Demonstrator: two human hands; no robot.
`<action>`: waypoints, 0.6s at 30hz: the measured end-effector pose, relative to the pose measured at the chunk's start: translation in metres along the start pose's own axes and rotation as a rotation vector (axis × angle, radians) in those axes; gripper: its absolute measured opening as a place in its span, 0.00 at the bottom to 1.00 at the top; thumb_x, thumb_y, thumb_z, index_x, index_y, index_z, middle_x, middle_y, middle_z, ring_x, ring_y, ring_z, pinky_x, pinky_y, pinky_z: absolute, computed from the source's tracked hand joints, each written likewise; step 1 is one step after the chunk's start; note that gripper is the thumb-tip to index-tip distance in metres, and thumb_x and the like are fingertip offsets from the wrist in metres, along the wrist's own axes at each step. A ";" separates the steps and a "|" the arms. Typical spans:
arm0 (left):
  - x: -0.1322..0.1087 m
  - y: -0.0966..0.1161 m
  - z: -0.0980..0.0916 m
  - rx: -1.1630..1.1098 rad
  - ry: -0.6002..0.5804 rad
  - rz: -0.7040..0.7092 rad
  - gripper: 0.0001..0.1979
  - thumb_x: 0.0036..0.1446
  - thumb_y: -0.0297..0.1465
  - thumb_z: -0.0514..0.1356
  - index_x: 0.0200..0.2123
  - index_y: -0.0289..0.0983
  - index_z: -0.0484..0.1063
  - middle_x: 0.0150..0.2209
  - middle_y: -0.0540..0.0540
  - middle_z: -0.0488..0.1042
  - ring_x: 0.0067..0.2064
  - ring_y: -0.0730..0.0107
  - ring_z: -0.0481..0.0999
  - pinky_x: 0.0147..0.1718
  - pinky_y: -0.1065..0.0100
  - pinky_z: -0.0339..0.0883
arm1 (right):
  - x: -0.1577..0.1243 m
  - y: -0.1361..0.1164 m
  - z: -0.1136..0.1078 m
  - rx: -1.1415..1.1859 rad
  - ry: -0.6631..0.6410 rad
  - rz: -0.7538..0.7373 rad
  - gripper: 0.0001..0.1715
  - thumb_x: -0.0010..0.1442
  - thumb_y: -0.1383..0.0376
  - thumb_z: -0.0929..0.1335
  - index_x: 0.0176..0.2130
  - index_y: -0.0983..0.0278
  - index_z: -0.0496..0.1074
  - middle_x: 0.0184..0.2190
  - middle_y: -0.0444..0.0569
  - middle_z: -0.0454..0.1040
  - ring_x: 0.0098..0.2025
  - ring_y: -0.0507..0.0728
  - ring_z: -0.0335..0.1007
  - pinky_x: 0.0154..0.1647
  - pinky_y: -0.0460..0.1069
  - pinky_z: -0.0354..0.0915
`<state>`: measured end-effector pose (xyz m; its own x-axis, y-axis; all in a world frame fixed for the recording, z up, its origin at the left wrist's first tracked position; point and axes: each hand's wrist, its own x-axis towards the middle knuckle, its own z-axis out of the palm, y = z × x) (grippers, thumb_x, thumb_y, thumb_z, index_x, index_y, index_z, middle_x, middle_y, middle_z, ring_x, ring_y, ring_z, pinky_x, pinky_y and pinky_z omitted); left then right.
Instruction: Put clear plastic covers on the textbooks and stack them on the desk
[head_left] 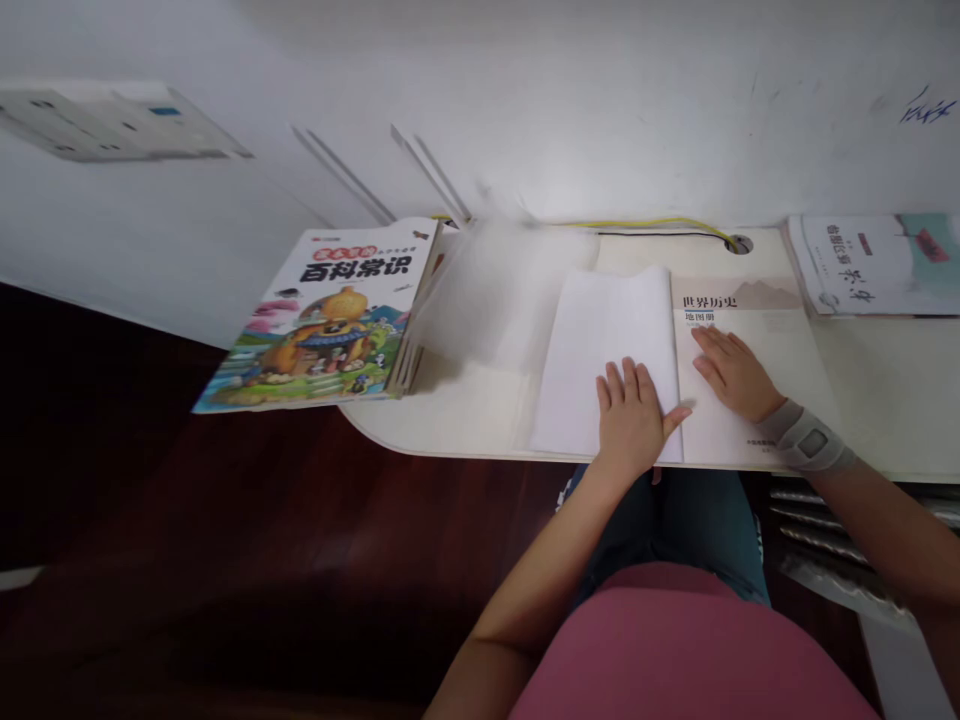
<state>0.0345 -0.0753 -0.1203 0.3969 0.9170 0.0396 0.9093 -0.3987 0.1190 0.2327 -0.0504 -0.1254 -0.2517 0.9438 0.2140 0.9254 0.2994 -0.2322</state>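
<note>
On the white desk, close to its front edge, lies a book [750, 370] with a pale cover, a mountain drawing and dark Chinese lettering. A white paper sheet [600, 340] extends to the left from the book's left side. My left hand [630, 415] presses flat on the sheet's lower right, fingers spread and thumb reaching toward the book. Lying on the cover below the title is my right hand [735, 375], fingers stretched out, a grey band around its wrist. Neither hand grips anything.
A stack of books [330, 320] with a colourful top cover overhangs the desk's left end. Translucent plastic sheets [502, 300] lie beside it. More booklets [877, 265] rest at the right. A yellow cable [637, 222] runs along the wall to a desk hole [741, 244].
</note>
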 end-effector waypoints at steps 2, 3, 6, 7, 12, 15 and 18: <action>-0.003 -0.001 0.000 0.011 0.005 -0.002 0.46 0.60 0.55 0.43 0.63 0.18 0.53 0.64 0.21 0.52 0.66 0.34 0.47 0.61 0.40 0.47 | 0.000 0.000 0.001 0.005 0.002 0.002 0.33 0.68 0.56 0.50 0.63 0.71 0.57 0.63 0.59 0.61 0.65 0.63 0.54 0.63 0.61 0.53; -0.005 -0.001 0.000 0.014 0.011 -0.002 0.46 0.59 0.55 0.43 0.62 0.17 0.54 0.64 0.20 0.52 0.66 0.33 0.47 0.61 0.40 0.47 | 0.000 0.000 0.001 0.008 0.002 0.002 0.33 0.68 0.55 0.50 0.63 0.71 0.57 0.63 0.59 0.61 0.65 0.63 0.54 0.63 0.61 0.53; -0.010 -0.001 0.002 0.017 0.034 0.001 0.46 0.59 0.56 0.44 0.62 0.17 0.55 0.63 0.19 0.53 0.66 0.35 0.48 0.61 0.41 0.48 | -0.001 0.000 0.001 0.017 0.007 0.001 0.33 0.68 0.55 0.50 0.63 0.69 0.57 0.63 0.58 0.61 0.65 0.62 0.54 0.63 0.61 0.54; -0.010 -0.001 0.002 0.019 0.041 0.005 0.46 0.59 0.56 0.44 0.62 0.17 0.55 0.63 0.19 0.53 0.66 0.36 0.48 0.61 0.41 0.48 | -0.001 0.000 0.001 0.019 0.010 0.000 0.33 0.68 0.55 0.50 0.63 0.69 0.57 0.63 0.58 0.61 0.65 0.62 0.55 0.63 0.61 0.54; -0.011 -0.007 0.000 0.030 0.055 0.008 0.45 0.60 0.55 0.43 0.61 0.17 0.57 0.62 0.20 0.55 0.66 0.37 0.49 0.62 0.41 0.46 | -0.001 0.001 0.002 0.025 0.019 -0.003 0.33 0.68 0.54 0.50 0.64 0.68 0.57 0.62 0.59 0.62 0.65 0.62 0.54 0.63 0.62 0.53; -0.010 -0.012 -0.003 0.025 0.076 -0.025 0.45 0.60 0.55 0.43 0.60 0.16 0.58 0.61 0.20 0.58 0.67 0.37 0.47 0.62 0.40 0.42 | 0.000 0.001 0.002 0.027 0.017 0.001 0.33 0.68 0.54 0.51 0.64 0.68 0.57 0.62 0.59 0.62 0.65 0.63 0.54 0.63 0.62 0.54; -0.010 -0.010 -0.007 -0.004 0.088 -0.026 0.47 0.60 0.56 0.41 0.61 0.15 0.55 0.61 0.18 0.57 0.67 0.38 0.46 0.62 0.40 0.42 | 0.000 0.000 0.001 0.017 0.006 0.007 0.33 0.68 0.54 0.50 0.63 0.69 0.58 0.62 0.59 0.62 0.65 0.63 0.55 0.63 0.61 0.54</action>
<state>0.0206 -0.0800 -0.1152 0.3608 0.9244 0.1237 0.9185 -0.3752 0.1250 0.2325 -0.0502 -0.1262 -0.2432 0.9451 0.2181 0.9223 0.2950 -0.2497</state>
